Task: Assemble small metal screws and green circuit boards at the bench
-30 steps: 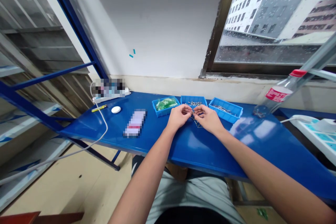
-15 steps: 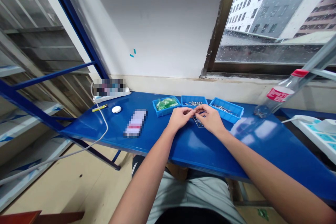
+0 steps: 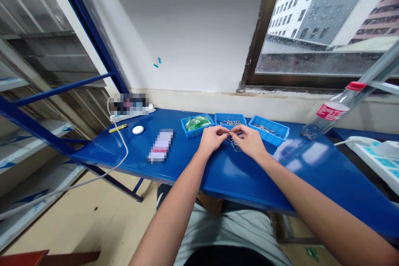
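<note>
My left hand (image 3: 212,139) and my right hand (image 3: 250,141) meet over the blue table (image 3: 174,162), fingers pinched together on a small metal part (image 3: 232,134) held between them. A few small metal pieces (image 3: 234,146) lie on the table just under the hands. Right behind the hands stand three small blue bins: the left bin (image 3: 197,125) holds green parts, the middle bin (image 3: 230,120) holds small silver parts, the right bin (image 3: 269,129) holds thin metal pieces.
A clear plastic bottle (image 3: 330,112) with a red cap leans at the right. A white power strip (image 3: 374,153) lies at the far right. A white cable (image 3: 123,149), a white round object (image 3: 138,129) and a yellow pen (image 3: 117,128) lie at the left. Blue shelving (image 3: 37,133) stands left.
The two hands have drawn a little closer together and stay pinched on the small part; nothing else has moved.
</note>
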`<state>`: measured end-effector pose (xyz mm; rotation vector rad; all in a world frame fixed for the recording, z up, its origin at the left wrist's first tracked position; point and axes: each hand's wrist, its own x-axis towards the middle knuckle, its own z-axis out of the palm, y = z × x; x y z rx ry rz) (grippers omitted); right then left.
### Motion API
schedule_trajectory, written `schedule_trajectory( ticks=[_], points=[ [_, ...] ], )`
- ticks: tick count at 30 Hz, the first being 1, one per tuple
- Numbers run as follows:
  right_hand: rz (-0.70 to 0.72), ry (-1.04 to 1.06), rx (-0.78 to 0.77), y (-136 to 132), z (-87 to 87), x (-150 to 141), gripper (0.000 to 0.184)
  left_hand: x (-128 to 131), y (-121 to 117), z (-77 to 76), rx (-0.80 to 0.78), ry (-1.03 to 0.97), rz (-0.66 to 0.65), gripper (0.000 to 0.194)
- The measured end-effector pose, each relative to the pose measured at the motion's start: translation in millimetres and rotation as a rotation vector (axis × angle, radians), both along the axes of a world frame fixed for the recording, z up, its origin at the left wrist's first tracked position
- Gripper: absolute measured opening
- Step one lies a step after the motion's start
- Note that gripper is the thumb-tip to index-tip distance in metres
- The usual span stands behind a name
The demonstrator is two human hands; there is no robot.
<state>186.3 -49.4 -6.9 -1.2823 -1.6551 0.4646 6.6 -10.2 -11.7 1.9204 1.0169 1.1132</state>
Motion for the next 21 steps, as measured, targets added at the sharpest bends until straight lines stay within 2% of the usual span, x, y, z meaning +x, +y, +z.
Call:
schedule_trajectory(
  ticks=[10, 16, 19, 21],
  points=[
    [0.018, 0.066, -0.021, 1.0, -2.2, -1.2, 0.013, 0.7, 1.7, -1.9, 0.020, -0.061, -0.018, 0.017],
    [0.055, 0.031, -0.003, 2.1, -3.3, -0.5, 0.028, 2.6, 1.4, -1.9, -0.020, -0.147, -0.040, 0.016],
    [0.013, -0.027, 0.028, 1.8, -1.5, -0.1, 0.024, 2.4, -0.8, 1.0, 0.007, -0.096, 0.009, 0.014],
    [-0.015, -0.015, 0.033, 2.0, -0.8, 0.7, 0.019, 1.4, -3.4, 4.0, 0.022, -0.041, 0.037, 0.021]
  ],
)
